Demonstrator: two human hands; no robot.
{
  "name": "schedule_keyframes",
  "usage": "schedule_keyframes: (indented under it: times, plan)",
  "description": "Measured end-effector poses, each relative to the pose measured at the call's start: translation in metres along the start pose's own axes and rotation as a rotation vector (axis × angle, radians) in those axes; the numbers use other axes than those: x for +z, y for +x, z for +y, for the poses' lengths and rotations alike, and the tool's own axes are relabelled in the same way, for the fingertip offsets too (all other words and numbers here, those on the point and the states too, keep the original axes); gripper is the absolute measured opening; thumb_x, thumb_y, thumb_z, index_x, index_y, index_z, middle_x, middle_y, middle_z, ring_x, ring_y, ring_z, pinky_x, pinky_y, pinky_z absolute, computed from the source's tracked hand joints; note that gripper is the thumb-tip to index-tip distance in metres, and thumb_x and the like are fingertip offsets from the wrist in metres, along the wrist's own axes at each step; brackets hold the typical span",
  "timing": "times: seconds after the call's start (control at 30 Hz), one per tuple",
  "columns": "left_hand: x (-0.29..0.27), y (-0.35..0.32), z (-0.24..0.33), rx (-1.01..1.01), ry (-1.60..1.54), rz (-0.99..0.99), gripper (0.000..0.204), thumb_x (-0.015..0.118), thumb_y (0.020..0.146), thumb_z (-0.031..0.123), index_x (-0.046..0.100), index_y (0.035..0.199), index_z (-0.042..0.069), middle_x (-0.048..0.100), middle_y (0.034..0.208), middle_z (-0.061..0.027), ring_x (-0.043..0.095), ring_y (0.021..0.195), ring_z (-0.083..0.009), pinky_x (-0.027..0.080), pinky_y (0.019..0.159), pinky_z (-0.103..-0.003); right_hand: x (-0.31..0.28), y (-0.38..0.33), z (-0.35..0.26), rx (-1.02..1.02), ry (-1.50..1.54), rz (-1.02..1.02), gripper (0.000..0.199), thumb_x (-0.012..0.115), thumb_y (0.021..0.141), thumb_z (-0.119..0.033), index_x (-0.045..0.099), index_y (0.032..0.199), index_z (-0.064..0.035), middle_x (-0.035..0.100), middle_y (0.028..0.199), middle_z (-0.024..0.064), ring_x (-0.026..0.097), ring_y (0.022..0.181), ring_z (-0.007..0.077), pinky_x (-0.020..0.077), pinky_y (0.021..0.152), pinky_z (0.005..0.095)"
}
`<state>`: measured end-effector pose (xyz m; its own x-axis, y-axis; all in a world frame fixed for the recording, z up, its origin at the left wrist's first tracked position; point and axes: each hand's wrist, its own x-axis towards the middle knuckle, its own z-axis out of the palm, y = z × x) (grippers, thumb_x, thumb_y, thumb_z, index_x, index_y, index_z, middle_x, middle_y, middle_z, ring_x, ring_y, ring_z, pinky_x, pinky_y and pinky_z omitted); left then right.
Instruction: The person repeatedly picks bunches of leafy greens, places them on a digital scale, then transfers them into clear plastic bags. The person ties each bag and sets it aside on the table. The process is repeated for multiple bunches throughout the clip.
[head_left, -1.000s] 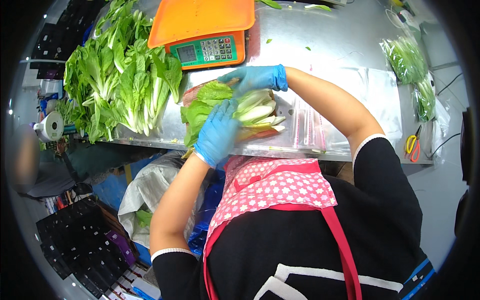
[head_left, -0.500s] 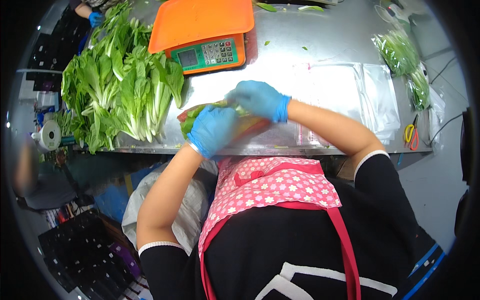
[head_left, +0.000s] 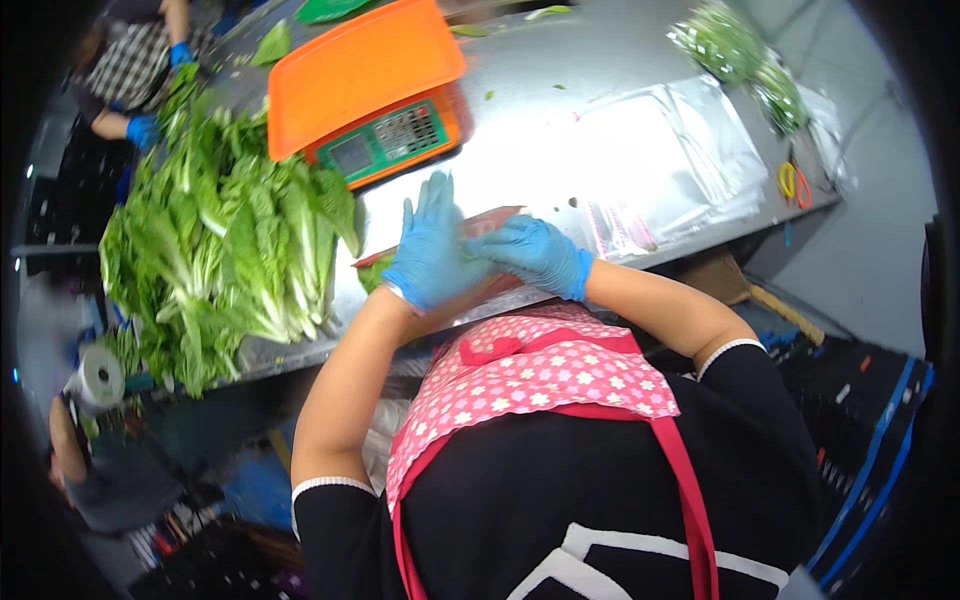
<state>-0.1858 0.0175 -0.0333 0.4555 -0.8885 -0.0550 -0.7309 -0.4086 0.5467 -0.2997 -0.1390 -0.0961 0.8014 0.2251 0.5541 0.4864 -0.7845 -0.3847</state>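
Observation:
A clear and reddish plastic bag of leafy greens point(head_left: 492, 220) lies at the table's front edge, under both my hands. My left hand point(head_left: 432, 252), in a blue glove, rests flat across the bag with fingers stretched out and thumb apart; it is slightly blurred. Beside it, my right hand point(head_left: 540, 257), also blue-gloved, has its fingers bent together on the bag, their tips close to the left palm. Green leaves point(head_left: 374, 273) show at the bag's left end. Much of the bag is hidden by the gloves.
A large heap of leafy greens point(head_left: 225, 230) covers the table's left. Behind the bag stands an orange scale point(head_left: 365, 75). Flat clear bags point(head_left: 690, 150), scissors point(head_left: 795, 185) and bagged greens point(head_left: 720, 45) lie right. A co-worker's gloved hand point(head_left: 143, 131) is at the far left.
The view has turned, so the table now slants. My left hand has opened flat over the bag, fingers pointing away. My right hand has come lower, against the left palm.

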Motion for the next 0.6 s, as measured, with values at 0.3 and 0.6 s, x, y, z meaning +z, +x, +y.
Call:
schedule_keyframes:
  times: [0.3, 0.6]
  plan:
    - [0.028, -0.010, -0.017, 0.093, 0.115, -0.171, 0.105, 0.075, 0.068, 0.044, 0.019, 0.141, -0.008, 0.057, 0.107, -0.0250, 0.057, 0.091, -0.0404, 0.045, 0.079, -0.046, -0.049, -0.022, 0.028, 1.017, 0.460, 0.545, 0.019, 0.065, 0.080, -0.013, 0.068, 0.097, -0.0064, 0.067, 0.092, 0.0098, 0.063, 0.087, 0.0205, 0.0499, 0.078, 0.0312]
    - [0.039, -0.010, -0.021, 0.165, 0.181, -0.101, 0.097, 0.074, 0.072, 0.033, 0.020, 0.144, -0.001, 0.057, 0.106, -0.0245, 0.057, 0.091, -0.0400, 0.045, 0.079, -0.046, -0.061, -0.155, 0.163, 1.169, -0.045, 0.641, 0.023, 0.067, 0.078, -0.019, 0.069, 0.099, -0.0101, 0.066, 0.091, 0.0166, 0.064, 0.082, 0.0297, 0.0508, 0.077, 0.0358]
